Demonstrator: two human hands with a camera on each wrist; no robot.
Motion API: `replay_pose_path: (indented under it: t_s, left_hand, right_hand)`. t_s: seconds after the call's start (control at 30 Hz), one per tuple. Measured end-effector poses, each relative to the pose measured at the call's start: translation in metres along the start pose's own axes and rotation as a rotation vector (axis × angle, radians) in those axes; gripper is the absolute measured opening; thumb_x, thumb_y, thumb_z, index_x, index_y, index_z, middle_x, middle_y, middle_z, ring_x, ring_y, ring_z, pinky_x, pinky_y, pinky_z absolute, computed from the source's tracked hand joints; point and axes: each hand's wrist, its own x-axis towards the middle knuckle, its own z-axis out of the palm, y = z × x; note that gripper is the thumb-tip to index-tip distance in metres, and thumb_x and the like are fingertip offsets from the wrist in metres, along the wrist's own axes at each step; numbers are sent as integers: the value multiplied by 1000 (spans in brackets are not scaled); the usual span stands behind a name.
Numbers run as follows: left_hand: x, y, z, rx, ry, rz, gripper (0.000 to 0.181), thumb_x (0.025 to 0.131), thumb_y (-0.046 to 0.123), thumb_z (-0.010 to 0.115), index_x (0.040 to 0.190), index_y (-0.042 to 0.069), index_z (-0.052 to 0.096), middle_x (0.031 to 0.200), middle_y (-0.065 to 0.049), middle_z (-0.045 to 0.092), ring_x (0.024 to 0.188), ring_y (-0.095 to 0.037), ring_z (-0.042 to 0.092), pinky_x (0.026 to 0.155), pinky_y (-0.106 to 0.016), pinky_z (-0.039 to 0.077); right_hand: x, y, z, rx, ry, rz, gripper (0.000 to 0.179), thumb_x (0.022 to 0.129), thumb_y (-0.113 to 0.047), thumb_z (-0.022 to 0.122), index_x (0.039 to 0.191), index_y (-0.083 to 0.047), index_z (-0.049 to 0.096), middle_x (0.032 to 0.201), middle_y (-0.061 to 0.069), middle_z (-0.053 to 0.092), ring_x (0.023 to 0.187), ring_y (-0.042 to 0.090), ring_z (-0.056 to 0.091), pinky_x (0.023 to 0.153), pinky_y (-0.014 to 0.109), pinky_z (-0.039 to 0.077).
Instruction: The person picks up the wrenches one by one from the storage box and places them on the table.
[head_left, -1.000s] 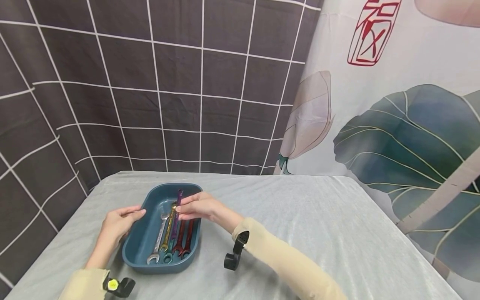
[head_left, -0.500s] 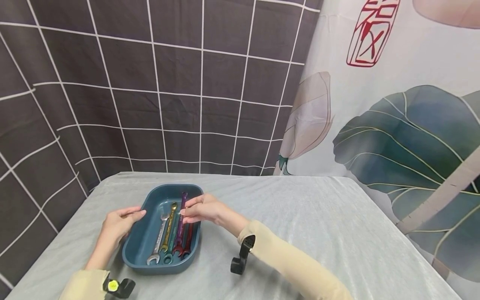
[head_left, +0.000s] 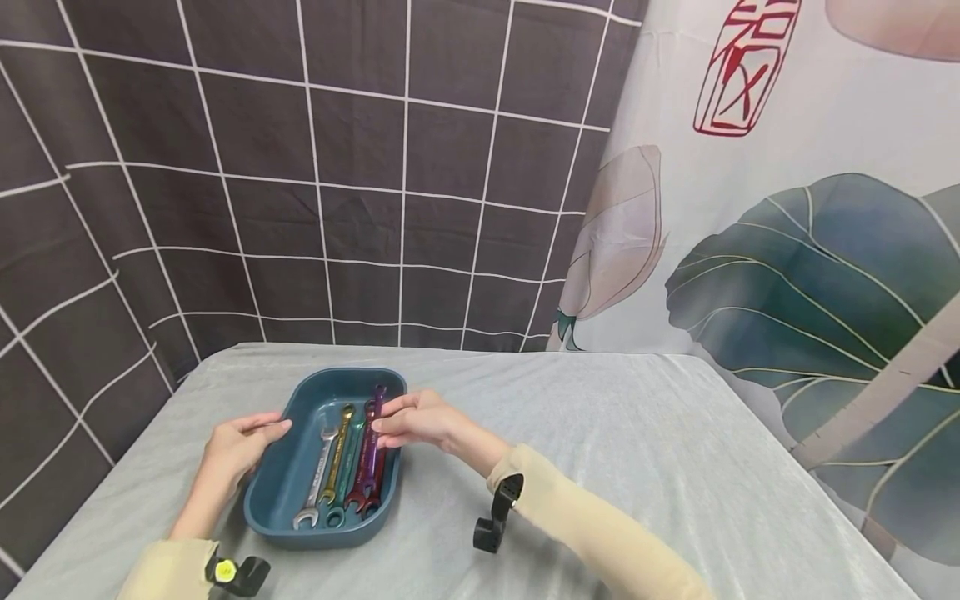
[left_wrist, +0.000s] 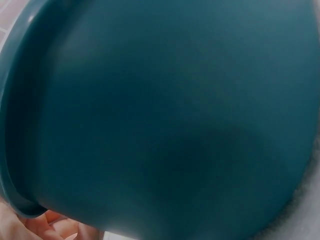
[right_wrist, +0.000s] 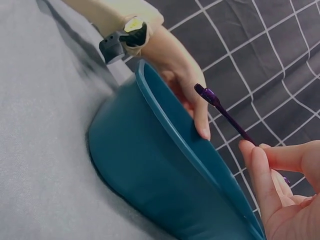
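Note:
A blue plastic basin (head_left: 266,500) stands on the table at the left of the head view. My left hand (head_left: 238,446) grips its left rim, thumb over the edge. My right hand (head_left: 412,419) pinches a purple combination wrench (right_wrist: 227,116) near its middle, raised above the rim in the right wrist view. Under it, several wrenches lie side by side in the basin: a silver wrench (head_left: 318,477), a gold wrench (head_left: 337,454), a green wrench (head_left: 346,475) and red wrenches (head_left: 358,483) partly covered by the purple one. The basin's outer wall (left_wrist: 150,100) fills the left wrist view.
A pale grey cloth (head_left: 600,450) covers the table. Behind it hangs a dark curtain (head_left: 360,225) with white grid lines, and a printed white curtain (head_left: 637,317) on the right. Black wrist cameras (head_left: 491,521) are strapped on both forearms.
My right hand has moved rightward with the purple wrench, from above the green wrench to over the red ones. My left hand has stayed on the rim.

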Motion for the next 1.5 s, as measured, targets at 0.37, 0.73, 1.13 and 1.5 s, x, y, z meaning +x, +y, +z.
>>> replay_pose_path:
  t_s: [0.37,0.73,1.13,1.5]
  left_hand:
    - [3,2,-1,-4,-5,12,59,82,37,62,125,-3,51,115,-22,60,70,-5,52,55,-22,44]
    - [0,1,-1,-20,-25,-31,60,82,37,62,126,-1,49,106,-16,62,59,-9,48,49,-26,40]
    - [0,2,1,-7,-21,-18,60,82,38,62,126,-1,50,109,-19,63,67,-7,50,54,-23,42]
    - [1,-1,0,-5,-23,-9,61,82,40,61,125,-2,50,119,-23,57,75,-5,53,57,-19,44]
  right_hand:
    - [-7,2,-12,1,25,-16,30,80,-3,64,107,7,56,77,10,67,58,9,64,62,22,56]
    - [-12,14,-22,18,5,-15,31,80,-5,64,108,7,60,87,17,70,61,10,66,68,26,56]
    - [-19,22,-38,19,36,-18,33,79,-5,65,110,6,57,73,3,68,60,9,65,69,25,56]
    - [-13,36,-42,21,59,19,31,79,-5,66,106,7,59,72,5,68,59,9,65,57,16,54]
